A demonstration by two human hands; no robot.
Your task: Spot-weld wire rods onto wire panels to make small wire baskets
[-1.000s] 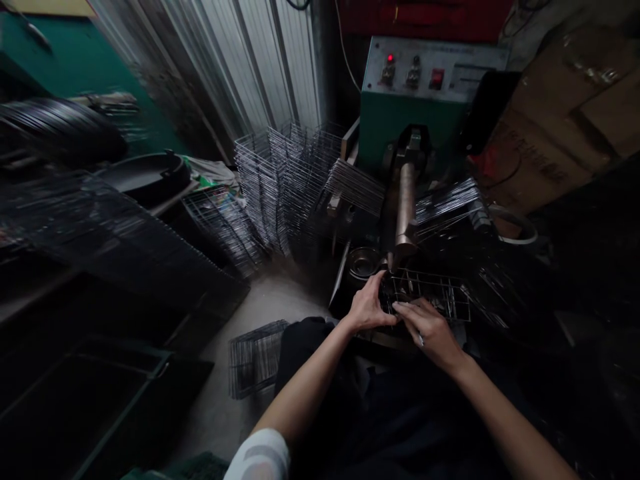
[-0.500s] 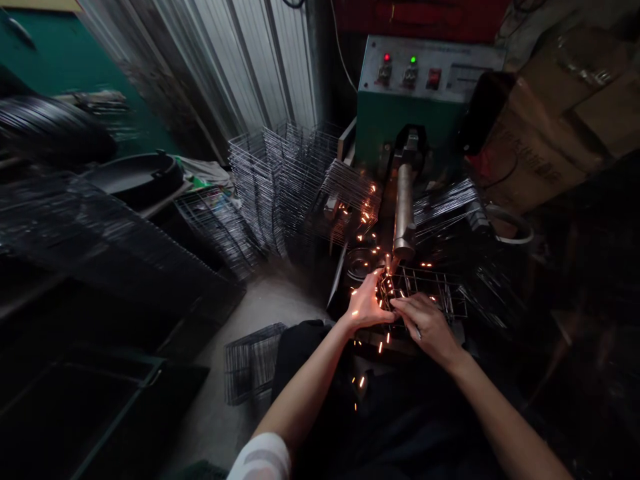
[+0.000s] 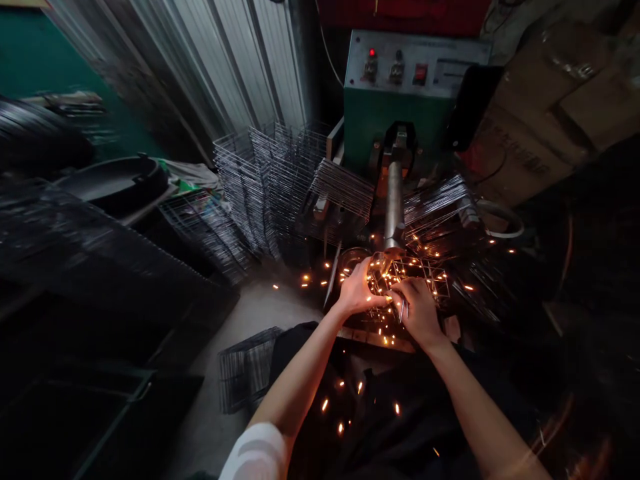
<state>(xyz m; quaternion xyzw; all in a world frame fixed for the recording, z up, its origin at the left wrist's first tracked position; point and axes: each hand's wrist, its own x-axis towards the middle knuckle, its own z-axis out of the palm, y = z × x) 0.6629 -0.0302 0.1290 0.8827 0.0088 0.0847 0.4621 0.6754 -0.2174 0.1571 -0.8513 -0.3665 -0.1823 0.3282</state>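
A small wire rack [image 3: 425, 277] lies under the copper arm [image 3: 393, 203] of a green spot welder [image 3: 395, 100]. My left hand [image 3: 356, 290] grips the rack's left end, fingers curled on the wire. My right hand [image 3: 419, 310] presses on the rack's near edge, fingers closed, with a thin metal rod sticking out between them. Orange sparks spray out from the weld point between my hands and scatter over my dark lap.
Stacks of finished wire racks [image 3: 270, 180] lean against the corrugated wall at centre left. More wire pieces [image 3: 440, 203] fan out right of the welder arm. One wire rack [image 3: 245, 367] lies on the floor by my left elbow. Cardboard boxes [image 3: 545, 113] stand at right, a dark pan [image 3: 115, 183] at left.
The spray of sparks has grown and spread wider. Both hands have shifted slightly up and left on the rack. The green lamp on the welder panel, lit half a second ago, is now off.
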